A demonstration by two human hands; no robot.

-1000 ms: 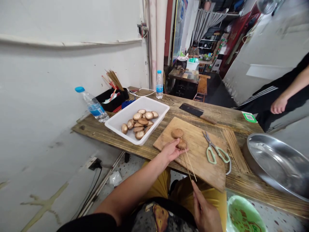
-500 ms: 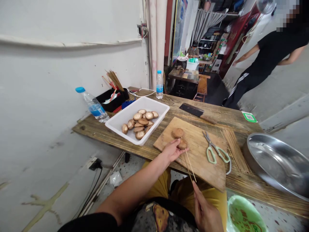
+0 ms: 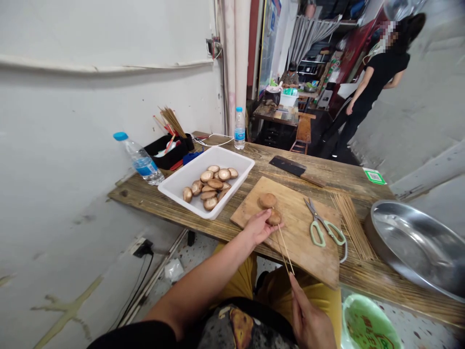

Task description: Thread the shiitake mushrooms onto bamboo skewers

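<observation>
My left hand (image 3: 258, 227) is closed around a brown mushroom cap (image 3: 274, 217) over the near part of the wooden cutting board (image 3: 250, 203). Just beyond it is a second mushroom cap (image 3: 268, 200), in line with the first. Two thin bamboo skewers (image 3: 285, 249) run from the held mushroom back to my right hand (image 3: 308, 310), whose fingers pinch their near ends. Green-handled scissors (image 3: 319, 224) lie partly spread on the right of the board. To the left, a white plastic tray (image 3: 185, 204) holds several mushrooms (image 3: 215, 183).
A cleaver (image 3: 290, 167) lies behind the board. Loose skewers (image 3: 350, 223) and a steel basin (image 3: 417, 247) are at right. Water bottles (image 3: 145, 165) (image 3: 239, 131) and a black box (image 3: 170, 152) stand at the back left. A green bin (image 3: 366, 322) sits below. A person (image 3: 378, 82) is beyond the table.
The person in black has moved farther off and to the left. My hands, the mushrooms and the skewers look almost unmoved.
</observation>
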